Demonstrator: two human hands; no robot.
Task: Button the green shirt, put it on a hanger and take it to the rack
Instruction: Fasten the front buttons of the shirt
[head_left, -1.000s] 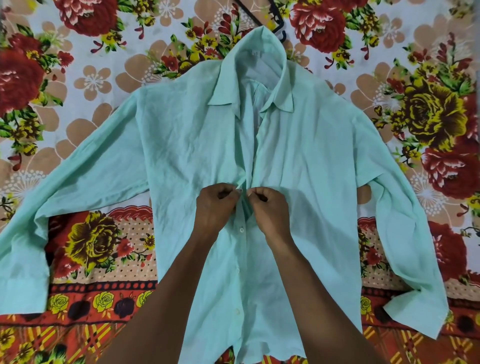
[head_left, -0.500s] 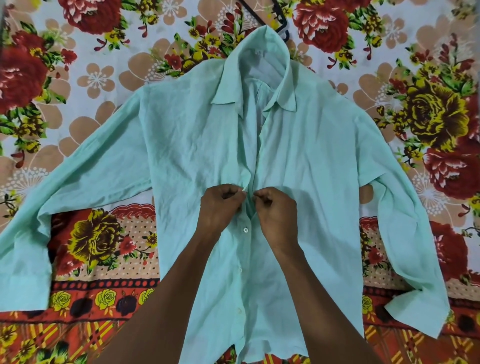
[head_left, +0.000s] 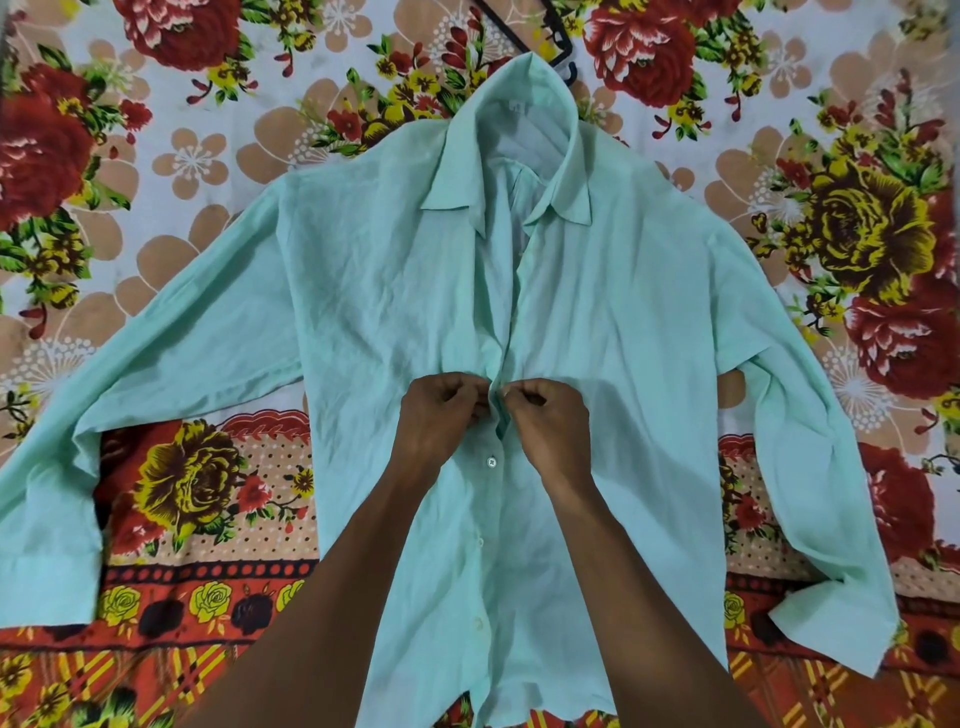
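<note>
1. One green shirt (head_left: 363, 322) lies front-up and spread flat on a floral bedsheet (head_left: 197, 156). Its collar points to the sheet's far edge, its hem to the near edge, and one sleeve reaches toward each side edge.
2. A small white label (head_left: 515, 106) sits inside the collar; whatever is printed on it is too small to read. No other writing shows.
3. Two hands are in view, both at the placket about halfway up the shirt front, almost touching each other.
4. The left hand (head_left: 441, 415) is curled, its fingertips pinching the left front edge of the shirt.
5. The right hand (head_left: 545, 421) is curled the same way, pinching the right front edge. The button or hole between the fingers is hidden, so I cannot tell whether that one is fastened.
6. Three buttons can be counted below the hands: one clear white button (head_left: 490, 462) just beside the wrists, and two fainter ones (head_left: 479, 542) nearer the hem, all fastened.
7. Above the hands the front lies open up to the collar.
8. One black hanger (head_left: 563, 52) lies near the sheet's far edge, only its hook and part of a bar showing past the collar; the rest is under the shirt or out of view.
</note>
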